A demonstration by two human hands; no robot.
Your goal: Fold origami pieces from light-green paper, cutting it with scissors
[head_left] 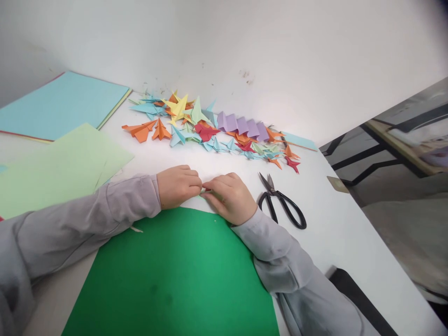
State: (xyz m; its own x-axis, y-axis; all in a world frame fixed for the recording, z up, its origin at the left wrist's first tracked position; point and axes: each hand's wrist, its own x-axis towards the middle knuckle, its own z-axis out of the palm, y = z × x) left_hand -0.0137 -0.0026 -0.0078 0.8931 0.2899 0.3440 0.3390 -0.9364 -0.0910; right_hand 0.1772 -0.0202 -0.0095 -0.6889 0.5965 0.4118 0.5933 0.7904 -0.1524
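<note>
And here we are, centre of the frame: a small paper piece [206, 191], pale and mostly hidden, caught between two hands! The right hand [233, 196] pinches it, thumb and forefinger almost together; the left hand [180, 185] curls closed at the other end, seemingly gripping it too, its thumb out of sight. Looks like a fold being pressed; the work calls for light, even fingertip pressure.

Below, a smooth, matte green sheet [175, 270]. Right of centre, black-handled scissors [275, 196] lie with blades slightly apart. Up top, crisp, pointed paper stars [178, 108] crowd a purple pleated strip [241, 126], zigzag ridges standing sharp; upper left, flat blue paper [66, 105].
</note>
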